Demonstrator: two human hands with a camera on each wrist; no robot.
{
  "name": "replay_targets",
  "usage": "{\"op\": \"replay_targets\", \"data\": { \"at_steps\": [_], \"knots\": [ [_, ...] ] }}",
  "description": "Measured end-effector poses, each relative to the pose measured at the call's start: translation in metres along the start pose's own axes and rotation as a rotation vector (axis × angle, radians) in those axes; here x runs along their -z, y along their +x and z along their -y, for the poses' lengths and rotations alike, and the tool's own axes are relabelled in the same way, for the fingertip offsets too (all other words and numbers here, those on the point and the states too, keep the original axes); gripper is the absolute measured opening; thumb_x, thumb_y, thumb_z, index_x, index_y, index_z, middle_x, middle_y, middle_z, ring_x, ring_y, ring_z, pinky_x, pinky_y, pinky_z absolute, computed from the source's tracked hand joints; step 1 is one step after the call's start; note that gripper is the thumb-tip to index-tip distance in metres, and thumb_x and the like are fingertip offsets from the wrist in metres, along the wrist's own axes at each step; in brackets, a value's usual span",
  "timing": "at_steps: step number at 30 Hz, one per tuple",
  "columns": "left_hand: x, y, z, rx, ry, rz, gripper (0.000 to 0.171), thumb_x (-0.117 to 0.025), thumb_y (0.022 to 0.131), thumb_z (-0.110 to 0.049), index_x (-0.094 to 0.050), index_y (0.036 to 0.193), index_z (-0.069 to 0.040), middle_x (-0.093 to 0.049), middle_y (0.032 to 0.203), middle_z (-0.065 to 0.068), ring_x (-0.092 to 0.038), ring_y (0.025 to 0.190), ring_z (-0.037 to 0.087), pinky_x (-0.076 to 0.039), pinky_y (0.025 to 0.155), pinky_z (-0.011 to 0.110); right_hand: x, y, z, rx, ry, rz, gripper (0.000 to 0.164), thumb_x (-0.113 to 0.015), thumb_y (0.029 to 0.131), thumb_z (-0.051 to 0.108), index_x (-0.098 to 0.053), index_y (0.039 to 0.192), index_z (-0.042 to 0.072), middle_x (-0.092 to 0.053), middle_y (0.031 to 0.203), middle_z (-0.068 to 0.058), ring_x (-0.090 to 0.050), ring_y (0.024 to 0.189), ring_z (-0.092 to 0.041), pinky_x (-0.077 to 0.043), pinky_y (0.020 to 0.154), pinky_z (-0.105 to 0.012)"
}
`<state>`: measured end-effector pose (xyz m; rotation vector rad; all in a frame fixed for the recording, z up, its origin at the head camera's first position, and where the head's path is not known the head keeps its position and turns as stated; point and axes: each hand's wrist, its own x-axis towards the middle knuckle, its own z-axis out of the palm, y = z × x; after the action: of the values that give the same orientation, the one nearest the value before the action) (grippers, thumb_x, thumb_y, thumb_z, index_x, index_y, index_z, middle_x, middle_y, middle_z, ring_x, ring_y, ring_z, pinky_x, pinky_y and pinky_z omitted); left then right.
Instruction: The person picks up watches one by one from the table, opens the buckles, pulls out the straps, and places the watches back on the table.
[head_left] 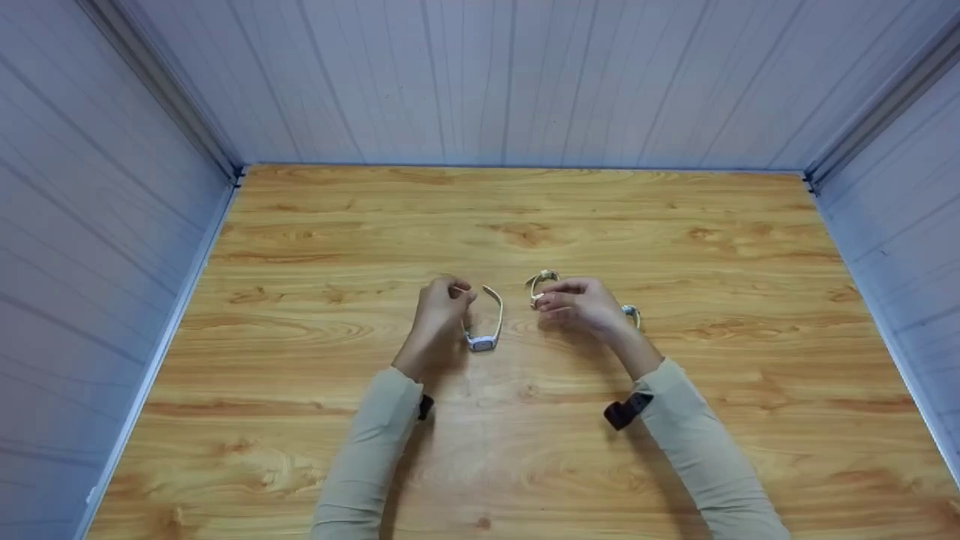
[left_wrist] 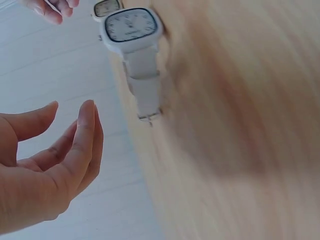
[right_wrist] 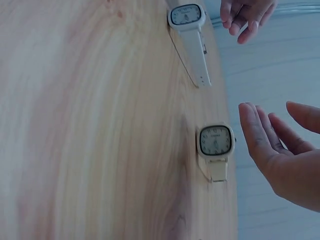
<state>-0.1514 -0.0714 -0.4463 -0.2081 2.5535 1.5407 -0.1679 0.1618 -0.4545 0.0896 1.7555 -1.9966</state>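
Observation:
Three wristwatches with pale straps are on the wooden table. Nearest my left hand [head_left: 442,304] is a white watch [head_left: 482,343], its dial toward me and its strap ends spread apart behind. In the left wrist view, thumb and fingertips stand apart beside that white watch [left_wrist: 131,30] with nothing between them. My right hand [head_left: 581,304] is at a cream watch [head_left: 546,276], overlapping it in the head view. The right wrist view has the loosely curved hand [right_wrist: 280,150] beside the cream watch [right_wrist: 216,141], thumb and fingers apart. A third watch [head_left: 634,313] is partly hidden behind the right wrist.
Pale panelled walls [head_left: 480,82] enclose the table [head_left: 525,465] at the back and both sides. Dark wrist devices [head_left: 628,411] are strapped over the beige sleeves [head_left: 367,457].

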Motion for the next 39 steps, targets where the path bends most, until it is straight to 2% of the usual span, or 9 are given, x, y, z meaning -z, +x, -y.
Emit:
{"op": "replay_targets", "data": {
  "at_steps": [8, 15, 18, 21, 24, 27, 34, 36, 39],
  "knots": [
    [-0.008, 0.003, -0.012, -0.02, -0.036, 0.056, 0.021, -0.058, 0.089, -0.013, -0.063, 0.102, 0.004, -0.063, 0.089, 0.012, -0.061, 0.081, 0.024, -0.05, 0.067, 0.028, 0.016, -0.003, 0.004, 0.011, -0.004, -0.037, 0.031, -0.052, 0.089, -0.005, -0.047, 0.116, -0.02, -0.064, 0.096, -0.022, -0.063, 0.087, -0.033, -0.04, 0.09, -0.052],
    [-0.019, 0.006, -0.022, -0.062, -0.017, 0.09, 0.021, -0.058, 0.09, -0.011, -0.062, 0.103, 0.004, -0.064, 0.092, 0.015, -0.061, 0.08, 0.022, -0.05, 0.066, 0.026, 0.024, -0.001, 0.004, -0.009, -0.013, -0.073, 0.031, -0.054, 0.089, -0.003, -0.049, 0.115, -0.018, -0.064, 0.096, -0.021, -0.063, 0.089, -0.031, -0.044, 0.088, -0.047],
    [-0.026, 0.007, -0.025, -0.048, -0.017, 0.116, 0.023, -0.056, 0.091, -0.012, -0.061, 0.107, 0.004, -0.063, 0.095, 0.014, -0.061, 0.083, 0.022, -0.05, 0.069, 0.028, 0.026, 0.0, 0.004, -0.003, -0.038, -0.085, 0.031, -0.053, 0.09, -0.002, -0.049, 0.116, -0.018, -0.065, 0.092, -0.016, -0.064, 0.086, -0.027, -0.047, 0.086, -0.043],
    [-0.032, 0.009, -0.027, -0.037, -0.008, 0.144, 0.027, -0.054, 0.092, -0.014, -0.059, 0.112, 0.004, -0.062, 0.1, 0.014, -0.061, 0.088, 0.023, -0.05, 0.074, 0.03, 0.027, 0.001, 0.002, 0.005, -0.054, -0.088, 0.032, -0.053, 0.09, -0.002, -0.048, 0.117, -0.019, -0.065, 0.092, -0.017, -0.064, 0.084, -0.025, -0.047, 0.086, -0.044],
    [-0.039, 0.011, -0.029, -0.002, -0.023, 0.182, 0.029, -0.051, 0.095, -0.016, -0.058, 0.114, 0.004, -0.061, 0.105, 0.016, -0.061, 0.092, 0.025, -0.049, 0.077, 0.031, 0.029, 0.003, 0.001, -0.003, -0.07, -0.1, 0.033, -0.053, 0.09, -0.002, -0.047, 0.117, -0.02, -0.064, 0.095, -0.02, -0.064, 0.085, -0.028, -0.046, 0.086, -0.046],
    [-0.046, 0.013, -0.031, 0.016, 0.0, 0.198, 0.028, -0.049, 0.096, -0.018, -0.059, 0.113, 0.001, -0.062, 0.106, 0.016, -0.059, 0.093, 0.024, -0.049, 0.077, 0.031, 0.031, 0.005, 0.0, -0.019, -0.095, -0.114, 0.033, -0.053, 0.09, -0.001, -0.047, 0.117, -0.02, -0.064, 0.096, -0.02, -0.064, 0.088, -0.03, -0.047, 0.086, -0.046],
    [-0.064, 0.019, -0.033, 0.017, 0.027, 0.194, 0.029, -0.044, 0.097, -0.014, -0.058, 0.114, 0.004, -0.062, 0.101, 0.016, -0.056, 0.084, 0.019, -0.048, 0.07, 0.028, 0.034, 0.009, -0.007, -0.021, -0.079, -0.117, 0.032, -0.053, 0.089, -0.004, -0.047, 0.115, -0.021, -0.066, 0.089, -0.019, -0.065, 0.082, -0.028, -0.05, 0.08, -0.042],
    [-0.066, 0.015, -0.037, 0.034, 0.022, 0.198, 0.029, -0.043, 0.097, -0.012, -0.057, 0.116, 0.005, -0.061, 0.096, 0.014, -0.055, 0.073, 0.015, -0.046, 0.062, 0.025, 0.034, 0.01, -0.01, -0.016, -0.063, -0.111, 0.031, -0.053, 0.088, -0.006, -0.046, 0.114, -0.022, -0.066, 0.087, -0.018, -0.066, 0.079, -0.026, -0.051, 0.078, -0.041],
    [-0.07, 0.015, -0.037, 0.026, 0.023, 0.205, 0.027, -0.042, 0.096, -0.007, -0.057, 0.114, 0.007, -0.058, 0.085, 0.011, -0.044, 0.055, 0.009, -0.038, 0.05, 0.02, 0.033, 0.011, -0.012, -0.013, -0.053, -0.104, 0.032, -0.052, 0.087, -0.009, -0.045, 0.114, -0.023, -0.066, 0.086, -0.017, -0.065, 0.078, -0.025, -0.051, 0.079, -0.04]
  ]
}}
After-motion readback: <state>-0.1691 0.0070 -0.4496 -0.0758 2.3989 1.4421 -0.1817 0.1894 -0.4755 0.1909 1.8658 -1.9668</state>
